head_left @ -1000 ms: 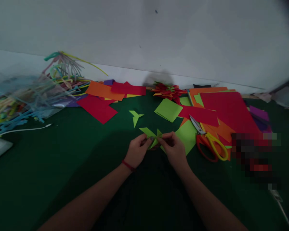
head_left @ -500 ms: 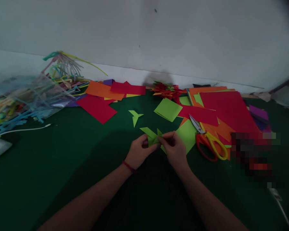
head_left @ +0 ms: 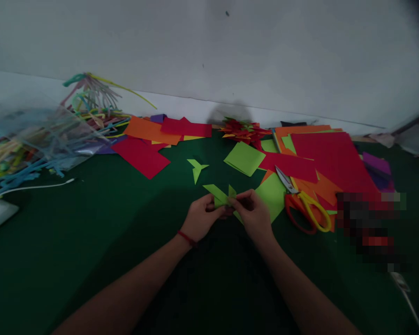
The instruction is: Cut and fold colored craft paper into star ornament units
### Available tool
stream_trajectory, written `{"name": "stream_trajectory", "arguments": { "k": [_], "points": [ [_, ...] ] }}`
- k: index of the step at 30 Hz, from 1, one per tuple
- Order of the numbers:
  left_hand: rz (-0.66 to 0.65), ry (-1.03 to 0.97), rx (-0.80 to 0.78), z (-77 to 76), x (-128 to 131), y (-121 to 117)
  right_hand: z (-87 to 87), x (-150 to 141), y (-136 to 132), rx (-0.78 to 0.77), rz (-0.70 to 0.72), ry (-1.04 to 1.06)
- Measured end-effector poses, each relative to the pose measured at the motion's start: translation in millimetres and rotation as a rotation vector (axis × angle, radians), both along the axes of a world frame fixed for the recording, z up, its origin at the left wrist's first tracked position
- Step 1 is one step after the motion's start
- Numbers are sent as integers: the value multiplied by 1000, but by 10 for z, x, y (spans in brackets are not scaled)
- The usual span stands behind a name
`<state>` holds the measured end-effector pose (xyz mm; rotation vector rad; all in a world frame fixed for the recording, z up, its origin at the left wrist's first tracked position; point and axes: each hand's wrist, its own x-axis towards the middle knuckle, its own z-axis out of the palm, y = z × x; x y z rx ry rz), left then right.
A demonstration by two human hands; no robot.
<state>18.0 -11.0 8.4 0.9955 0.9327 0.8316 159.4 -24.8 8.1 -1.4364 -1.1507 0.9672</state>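
Note:
Between my hands is a piece of folded green paper (head_left: 219,195), with narrow points sticking up. My left hand (head_left: 201,217) pinches its left side, thumb in front. My right hand (head_left: 254,211) grips the right side with thumb and fingertips; part of the fold is hidden behind them. Just beyond lies a three-pointed green paper piece (head_left: 197,169) on the table. A small stack of green paper squares (head_left: 245,159) rests farther back. Partly behind my right hand is a larger green sheet (head_left: 274,197).
Scissors (head_left: 302,200) with red and yellow handles lie right of my hands, over coloured paper. A red and orange paper flower (head_left: 242,132) sits by the wall. Red sheets (head_left: 331,158) are stacked at right. Pipe cleaners (head_left: 94,100) and a clear bag (head_left: 52,125) fill the left.
My left thumb has drawn back slightly from the right fingertips along the folded paper. Otherwise the hands and the things on the table stay nearly the same.

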Motion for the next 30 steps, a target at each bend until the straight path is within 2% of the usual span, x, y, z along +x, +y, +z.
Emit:
{"name": "stream_trajectory", "arguments": {
  "k": [6, 17, 24, 30],
  "points": [
    [3, -39, 26, -50, -36, 10, -32, 94, 26, -96, 166, -77],
    [-7, -6, 37, 10, -22, 11, 84, 58, -27, -72, 143, -184],
    [-15, -12, 60, 3, -26, 6, 86, 43, -39, 63, 133, -248],
    [-69, -59, 38, 22, -61, 23, 143, 106, -24, 44, 319, -144]
  ]
}}
